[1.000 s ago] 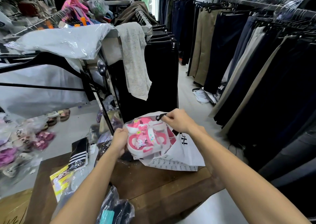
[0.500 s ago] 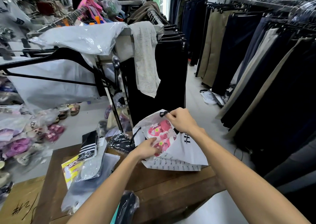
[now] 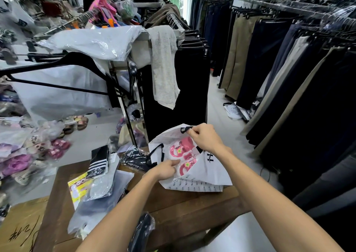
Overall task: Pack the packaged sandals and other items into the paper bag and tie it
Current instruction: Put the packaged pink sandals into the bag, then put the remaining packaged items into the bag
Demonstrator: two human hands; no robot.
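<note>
Dark packet: a black item in clear plastic [image 3: 141,230] lies at the lower middle of the frame on the near edge of the brown wooden tabletop [image 3: 192,209]; I judge it is waiting to be packed.
Flat packets: a grey garment in a clear sleeve [image 3: 100,199], a yellow printed card packet [image 3: 78,189] and black socks with white stripes [image 3: 98,164] overlap at centre left, beside the bag and within reach.
Left hand: the left hand [image 3: 165,170], at the middle of the frame, has its fingers curled, with the index finger resting on the sandal packet at the bag's mouth; probably it is pushing the packet down inside.
Paper bag: the white paper bag with black cord handles [image 3: 206,172] lies tilted on the far side of the tabletop, mouth turned up and toward the person.
Bag contents: the pink sandals in a clear plastic wrapper [image 3: 184,152] are mostly inside, their upper part showing in the opening; nothing else is visible in it.
Right hand: the right hand [image 3: 204,138], just above, pinches the upper rim of the bag by its far handle, clenched on the paper, seemingly to hold the mouth open.
Black wrapped bundle: a dark item in crinkled plastic [image 3: 134,157] touches the bag's left side.
Beyond: more bagged sandals [image 3: 38,151] lie at middle left; a black trouser rack [image 3: 177,90] stands behind.
</note>
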